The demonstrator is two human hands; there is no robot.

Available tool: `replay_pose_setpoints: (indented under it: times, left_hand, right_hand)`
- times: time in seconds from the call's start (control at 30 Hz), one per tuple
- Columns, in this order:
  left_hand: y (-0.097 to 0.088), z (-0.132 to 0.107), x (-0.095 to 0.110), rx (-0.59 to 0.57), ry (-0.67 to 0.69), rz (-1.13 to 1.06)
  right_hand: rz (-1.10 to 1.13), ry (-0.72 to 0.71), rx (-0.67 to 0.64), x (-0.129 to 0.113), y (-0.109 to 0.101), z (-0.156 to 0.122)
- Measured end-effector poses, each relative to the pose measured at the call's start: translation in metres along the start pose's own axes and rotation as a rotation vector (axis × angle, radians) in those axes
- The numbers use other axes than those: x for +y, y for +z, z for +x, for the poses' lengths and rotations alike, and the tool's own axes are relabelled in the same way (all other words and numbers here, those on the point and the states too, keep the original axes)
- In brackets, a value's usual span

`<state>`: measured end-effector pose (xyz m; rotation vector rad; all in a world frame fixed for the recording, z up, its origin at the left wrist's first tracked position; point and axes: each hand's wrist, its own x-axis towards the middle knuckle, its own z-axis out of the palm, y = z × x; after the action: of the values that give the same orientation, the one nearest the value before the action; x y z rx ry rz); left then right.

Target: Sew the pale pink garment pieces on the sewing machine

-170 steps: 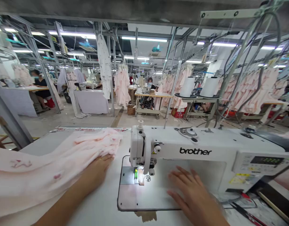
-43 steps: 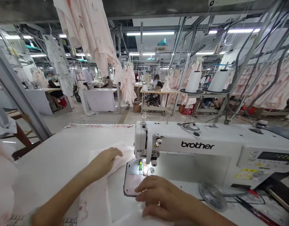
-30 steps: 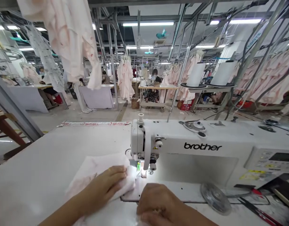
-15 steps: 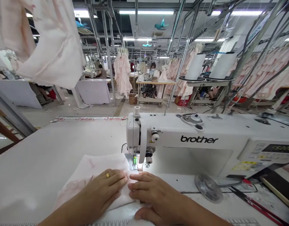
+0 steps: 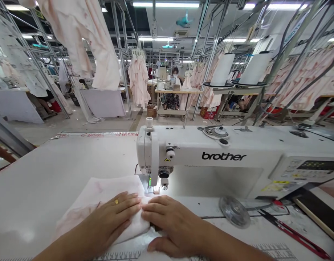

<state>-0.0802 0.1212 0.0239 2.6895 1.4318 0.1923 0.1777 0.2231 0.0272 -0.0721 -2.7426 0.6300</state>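
A pale pink fabric piece [image 5: 101,192] lies flat on the white table [image 5: 47,174], its right edge just in front of the needle of a white Brother sewing machine [image 5: 224,156]. My left hand [image 5: 112,214], with a ring on one finger, lies flat on the fabric, fingers stretched toward the right. My right hand [image 5: 169,221] rests beside it, fingertips touching those of the left, fingers extended and pressing the fabric edge down in front of the presser foot [image 5: 156,189].
A clear round disc [image 5: 234,211] and red-handled tools [image 5: 292,232] lie right of my hands. Two white thread cones [image 5: 237,69] stand behind the machine. A pink garment [image 5: 85,40] hangs overhead at left. Other workers sit at distant tables among hanging pink garments.
Earlier a large pink garment lay on the table; it now hangs overhead. A smaller fabric piece was brought to the needle and both hands have settled flat on it, fingertips together.
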Motion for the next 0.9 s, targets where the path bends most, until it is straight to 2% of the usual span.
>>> replay_pose_setpoints:
  times: [0.13, 0.27, 0.47, 0.63, 0.9]
  left_hand:
    - [-0.003, 0.010, -0.001, 0.021, 0.044, -0.075]
    - [-0.009, 0.028, -0.005, 0.038, 0.122, -0.151]
    - [-0.011, 0.046, -0.021, 0.105, 0.108, -0.132]
    - [-0.010, 0.051, -0.028, 0.116, 0.096, -0.129]
    - [-0.008, 0.050, -0.030, 0.112, 0.080, -0.121]
  right_hand:
    - [-0.104, -0.020, -0.021, 0.002, 0.001, -0.002]
    - [-0.231, 0.018, -0.012, 0.004, -0.001, -0.006]
    - [-0.311, 0.129, 0.036, 0.014, -0.005, -0.006]
    - [-0.306, 0.209, 0.010, 0.017, -0.008, -0.004]
    - [-0.196, 0.212, 0.013, 0.016, -0.013, -0.006]
